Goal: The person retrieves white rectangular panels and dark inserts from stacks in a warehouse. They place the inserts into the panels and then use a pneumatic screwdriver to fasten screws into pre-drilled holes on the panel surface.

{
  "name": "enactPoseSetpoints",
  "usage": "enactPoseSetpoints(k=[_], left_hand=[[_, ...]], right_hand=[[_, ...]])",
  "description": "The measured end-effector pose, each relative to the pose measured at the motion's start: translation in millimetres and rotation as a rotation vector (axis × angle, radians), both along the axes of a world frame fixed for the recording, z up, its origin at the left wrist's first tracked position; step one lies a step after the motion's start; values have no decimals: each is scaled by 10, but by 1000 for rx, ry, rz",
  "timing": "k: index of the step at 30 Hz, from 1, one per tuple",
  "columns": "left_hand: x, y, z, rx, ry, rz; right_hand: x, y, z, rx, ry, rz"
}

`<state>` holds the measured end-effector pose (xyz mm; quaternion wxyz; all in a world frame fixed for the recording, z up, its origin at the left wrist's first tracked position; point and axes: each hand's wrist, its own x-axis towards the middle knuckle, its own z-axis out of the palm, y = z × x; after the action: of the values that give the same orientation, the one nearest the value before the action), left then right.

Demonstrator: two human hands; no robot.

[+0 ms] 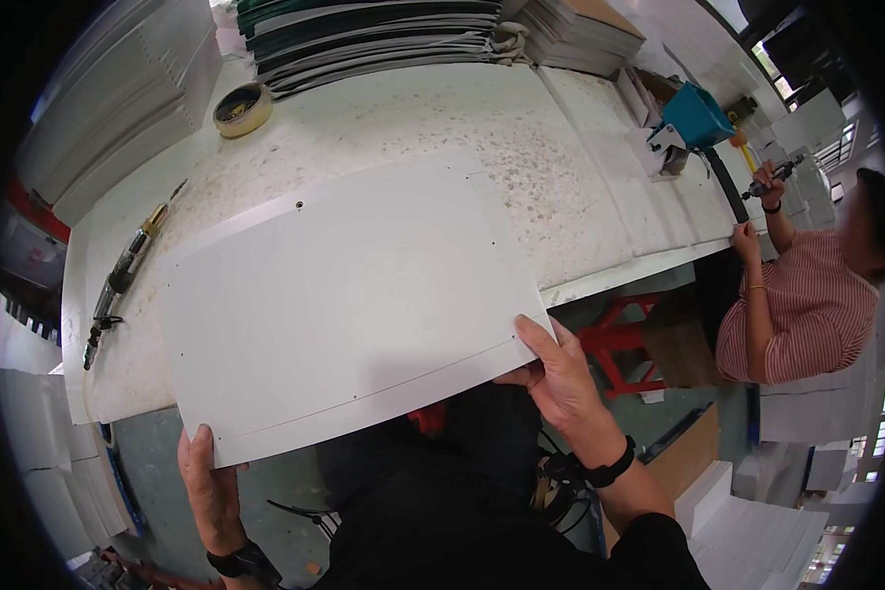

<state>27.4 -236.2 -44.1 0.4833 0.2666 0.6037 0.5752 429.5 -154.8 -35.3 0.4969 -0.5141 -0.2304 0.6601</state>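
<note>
"How many hands were on the white panel (pixel 354 315)?"
"Two; the left hand (pixel 211 484) gripped its near left corner; the right hand (pixel 564 383) gripped it by the near right corner; that one panel reached over the edge of one table (pixel 403 128)."
"And around it?"
"One slim screwdriver (pixel 124 267) leftward; one tape roll (pixel 246 124) beyond; one co-worker (pixel 801 320) at right."

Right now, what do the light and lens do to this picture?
Head view: a soft grey shadow lies on the white panel, left of the right hand; head view: the white stack at upper left bends from fisheye distortion; head view: the panel's far edge contrasts weakly with the pale tabletop.
</note>
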Motion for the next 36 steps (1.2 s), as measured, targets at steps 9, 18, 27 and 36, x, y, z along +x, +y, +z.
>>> enactPoseSetpoints(k=[9, 18, 27, 36], left_hand=[[327, 131, -3, 19, -285, 372], [1234, 141, 45, 5, -259, -82], [542, 48, 81, -111, -47, -249], [461, 200, 28, -116, 73, -253]], right_hand=[[65, -210, 17, -17, 20, 199], [-56, -544, -6, -68, 76, 437], [247, 40, -89, -4, 176, 253], [312, 50, -62, -3, 2, 501]])
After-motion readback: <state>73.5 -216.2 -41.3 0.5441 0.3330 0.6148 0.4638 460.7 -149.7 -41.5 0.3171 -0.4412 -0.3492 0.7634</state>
